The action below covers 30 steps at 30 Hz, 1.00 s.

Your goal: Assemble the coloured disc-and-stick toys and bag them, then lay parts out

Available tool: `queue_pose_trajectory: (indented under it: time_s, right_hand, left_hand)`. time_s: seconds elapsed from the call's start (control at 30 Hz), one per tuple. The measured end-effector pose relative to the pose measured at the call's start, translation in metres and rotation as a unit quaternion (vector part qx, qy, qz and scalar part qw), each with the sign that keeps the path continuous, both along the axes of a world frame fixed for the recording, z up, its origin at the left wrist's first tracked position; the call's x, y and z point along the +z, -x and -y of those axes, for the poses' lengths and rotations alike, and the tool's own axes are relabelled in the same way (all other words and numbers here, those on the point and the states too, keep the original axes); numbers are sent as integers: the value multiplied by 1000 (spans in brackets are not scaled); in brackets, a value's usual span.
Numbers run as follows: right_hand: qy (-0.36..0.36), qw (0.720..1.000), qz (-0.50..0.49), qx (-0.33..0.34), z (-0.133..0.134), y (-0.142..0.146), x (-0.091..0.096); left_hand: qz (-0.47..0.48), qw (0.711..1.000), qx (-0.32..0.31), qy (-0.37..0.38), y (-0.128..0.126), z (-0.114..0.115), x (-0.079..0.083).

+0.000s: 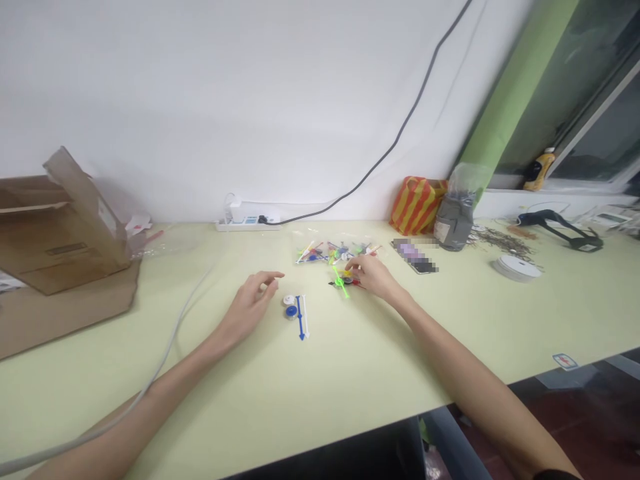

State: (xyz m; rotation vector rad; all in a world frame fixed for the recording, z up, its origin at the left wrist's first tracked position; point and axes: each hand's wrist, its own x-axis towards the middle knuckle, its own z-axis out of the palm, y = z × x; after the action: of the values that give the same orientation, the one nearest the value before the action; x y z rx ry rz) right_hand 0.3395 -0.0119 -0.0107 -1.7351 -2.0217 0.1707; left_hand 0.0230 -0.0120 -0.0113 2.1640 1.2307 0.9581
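Hands: two, left hand [250, 303], right hand [373, 275]
Small discs: two, white disc [289, 300], blue disc [291, 311]
Loose sticks: three, blue stick [300, 317], white stick [305, 319], green stick [341, 283]
Cables: two, grey cable [170, 347], black cable [400, 133]
One each: cardboard box [60, 247], power strip [247, 221], striped bag [416, 203], phone [415, 257], white roll [515, 268], bottle [540, 170]
Coloured pieces in clear packet [330, 252]: too jumbled to count

Small parts [336, 254] between box [60, 247] and bag [454, 217]

You can read no text here. The label [65, 249] on the cardboard box [60, 227] at the desk's [350, 373] left edge, the small sticker [565, 361] near its front right edge and the bottle [539, 170] print on the window ledge are too small.
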Motion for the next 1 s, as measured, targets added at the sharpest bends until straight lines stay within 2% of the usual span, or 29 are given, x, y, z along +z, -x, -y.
queue_pose_trajectory:
  time_s: [0.13, 0.23, 0.4, 0.53, 0.6, 0.73, 0.87, 0.93, 1.0]
  right_hand:
    - [26, 1000, -17, -3, 1, -1, 2]
    - [18, 999, -24, -19, -1, 0, -1]
    - [-71, 996, -36, -43, -6, -6, 2]
    - [-155, 969, -190, -13, 0, 9, 11]
    - [-140, 946, -290, 40, 9, 30, 12]
    - [-31, 893, -421, 158, 32, 80, 4]
    - [43, 840, -500, 205, 47, 105, -4]
    - [50, 835, -506, 211, 51, 107, -4]
    - [39, 849, -481, 216, 54, 106, -2]
  left_hand:
    - [11, 1000, 13, -14, -2, 2, 4]
    - [22, 999, 12, -31, -3, 3, 7]
    - [32, 997, 24, -68, -3, 4, 5]
    - [16, 993, -6, -116, -6, 8, 4]
    - [3, 990, -31, -135, -9, 12, 4]
    - [-19, 989, -61, -131, -19, 21, 5]
    - [-45, 985, -87, -141, -24, 25, 5]
    - [-66, 981, -88, -157, -23, 26, 6]
    - [-105, 973, -89, -183, -22, 26, 9]
